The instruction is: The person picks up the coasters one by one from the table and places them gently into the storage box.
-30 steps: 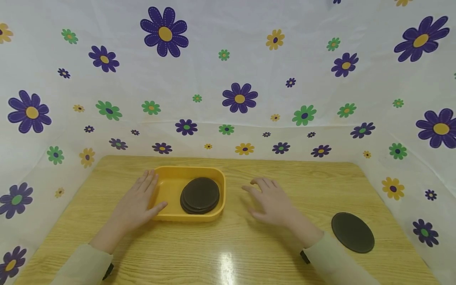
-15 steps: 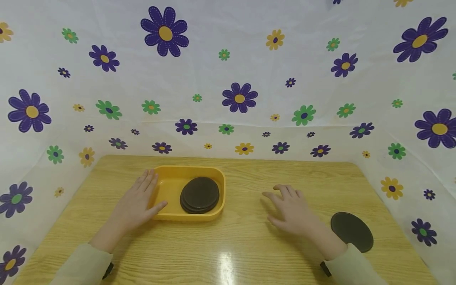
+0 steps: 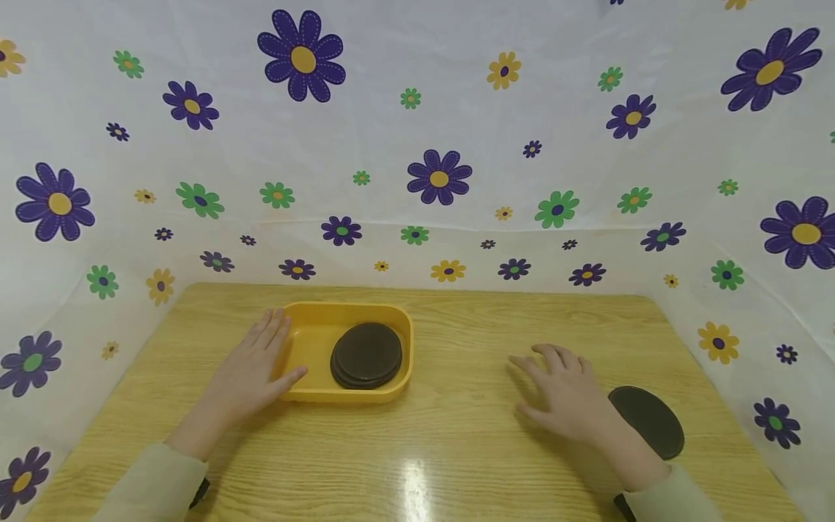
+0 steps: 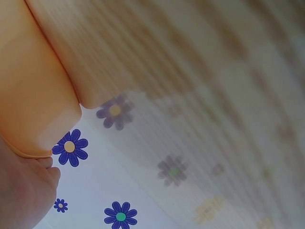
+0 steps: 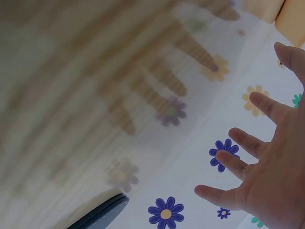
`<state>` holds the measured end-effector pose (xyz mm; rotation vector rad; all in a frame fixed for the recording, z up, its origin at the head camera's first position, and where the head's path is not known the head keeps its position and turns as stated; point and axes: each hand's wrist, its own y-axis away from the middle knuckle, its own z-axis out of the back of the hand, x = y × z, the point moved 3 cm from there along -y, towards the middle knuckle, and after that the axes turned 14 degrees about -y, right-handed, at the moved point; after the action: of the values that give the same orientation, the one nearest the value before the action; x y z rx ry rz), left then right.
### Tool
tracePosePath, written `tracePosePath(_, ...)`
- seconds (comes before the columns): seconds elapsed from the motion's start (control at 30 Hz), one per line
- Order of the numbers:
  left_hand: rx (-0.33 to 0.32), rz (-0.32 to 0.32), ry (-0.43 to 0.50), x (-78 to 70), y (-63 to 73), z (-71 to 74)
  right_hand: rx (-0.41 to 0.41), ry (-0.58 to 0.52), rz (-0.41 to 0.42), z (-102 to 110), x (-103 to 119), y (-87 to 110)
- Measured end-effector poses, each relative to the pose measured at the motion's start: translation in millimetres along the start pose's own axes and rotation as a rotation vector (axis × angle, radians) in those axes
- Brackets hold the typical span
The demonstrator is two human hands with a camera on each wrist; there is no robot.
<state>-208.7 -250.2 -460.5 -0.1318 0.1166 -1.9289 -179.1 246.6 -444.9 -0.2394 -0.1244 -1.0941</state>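
Observation:
In the head view, a yellow rectangular tray [image 3: 326, 396] stands at the left middle of the table. A small stack of dark, flat round discs [image 3: 367, 352] lies in its right part. My left hand [image 3: 248, 377] rests on the tray's left side with fingers stretched and the thumb over the front rim. My right hand [image 3: 569, 397] hovers over the table, fingers spread and nothing in it. Another dark disc [image 3: 655, 422] lies flat on the table at the right, partly covered by my right forearm. In the right wrist view, the edge of that disc [image 5: 102, 213] shows near the hand.
The wood-grain table [image 3: 450, 435] is shiny and reflects light near its front. White cloth with printed flowers [image 3: 378, 130] encloses it at the back and both sides.
My right hand has moved right, away from the tray and towards the single disc, its forearm now overlapping that disc. The left hand, the tray and the stacked discs have stayed put.

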Motion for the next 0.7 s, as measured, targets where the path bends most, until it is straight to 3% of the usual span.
tracePosePath(0.7,0.007,-0.001,0.000,0.1,-0.9,1.1,0.003,0.010,-0.177,12,-39,42.8)
